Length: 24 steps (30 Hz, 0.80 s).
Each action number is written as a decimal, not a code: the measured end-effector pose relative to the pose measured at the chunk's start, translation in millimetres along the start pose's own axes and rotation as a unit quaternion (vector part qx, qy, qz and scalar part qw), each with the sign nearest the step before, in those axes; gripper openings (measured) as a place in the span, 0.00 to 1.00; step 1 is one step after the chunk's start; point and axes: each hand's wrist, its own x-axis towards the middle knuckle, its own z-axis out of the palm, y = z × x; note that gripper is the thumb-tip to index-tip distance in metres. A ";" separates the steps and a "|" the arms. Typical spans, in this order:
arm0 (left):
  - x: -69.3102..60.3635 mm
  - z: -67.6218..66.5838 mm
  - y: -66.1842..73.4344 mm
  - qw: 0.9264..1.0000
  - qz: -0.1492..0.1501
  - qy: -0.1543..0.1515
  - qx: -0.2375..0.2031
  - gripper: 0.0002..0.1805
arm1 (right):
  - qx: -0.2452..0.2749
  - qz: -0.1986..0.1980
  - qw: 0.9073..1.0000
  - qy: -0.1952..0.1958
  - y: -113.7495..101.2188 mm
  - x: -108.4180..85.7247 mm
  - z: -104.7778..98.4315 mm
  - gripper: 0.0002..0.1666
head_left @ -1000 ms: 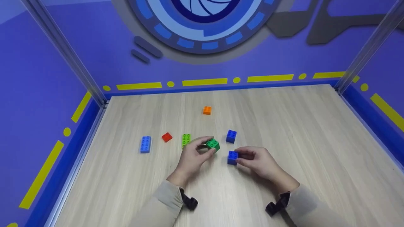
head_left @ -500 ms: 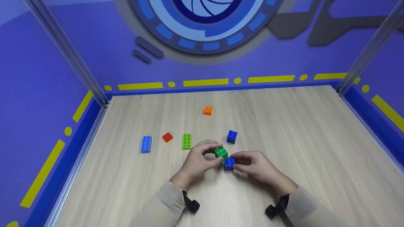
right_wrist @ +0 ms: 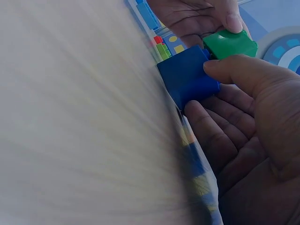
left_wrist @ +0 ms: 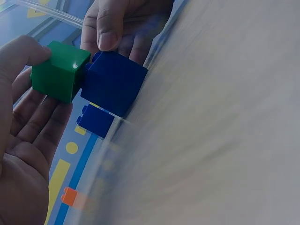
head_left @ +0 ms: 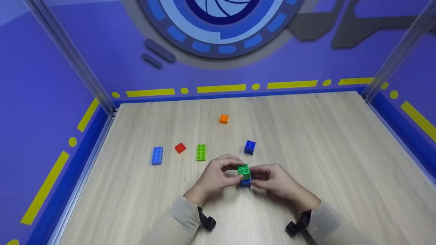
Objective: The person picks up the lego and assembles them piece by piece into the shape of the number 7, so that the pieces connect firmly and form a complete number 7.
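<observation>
My left hand [head_left: 218, 173] pinches a green toy brick [head_left: 244, 171] between thumb and fingers. Right under it is a dark blue brick [head_left: 245, 183], held by my right hand [head_left: 272, 178] from the right side. In the left wrist view the green brick [left_wrist: 61, 71] sits against the studded face of the blue brick [left_wrist: 113, 83], slightly tilted to it. The right wrist view has my right thumb and fingers on the blue brick [right_wrist: 187, 77], with the green brick [right_wrist: 229, 43] at its studs. Whether the two are pressed fully together I cannot tell.
Behind my hands stands a second dark blue brick [head_left: 250, 147]. A lime green brick [head_left: 201, 152], a red brick [head_left: 180, 148] and a lighter blue brick [head_left: 157, 156] lie to the left. Farther back is an orange brick [head_left: 223, 119]. Printed walls [head_left: 218, 76] enclose the wooden table [head_left: 323, 136].
The green brick has moved right and toward me, from beside the blue brick to on top of it. My right hand has brought the blue brick slightly left and nearer.
</observation>
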 end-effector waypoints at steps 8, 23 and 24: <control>0.0 3.5 0.6 1.000 0.007 -0.014 0.011 0.20 | 0.013 -0.001 1.000 -0.008 2.1 -0.7 0.8 0.29; -0.9 7.4 9.4 0.998 -0.004 0.000 0.057 0.15 | 0.008 -0.011 1.000 -0.017 0.8 -1.0 0.8 0.29; -0.9 7.7 10.2 0.998 -0.003 0.000 0.059 0.15 | 0.009 -0.010 1.000 -0.017 0.6 -1.1 0.7 0.29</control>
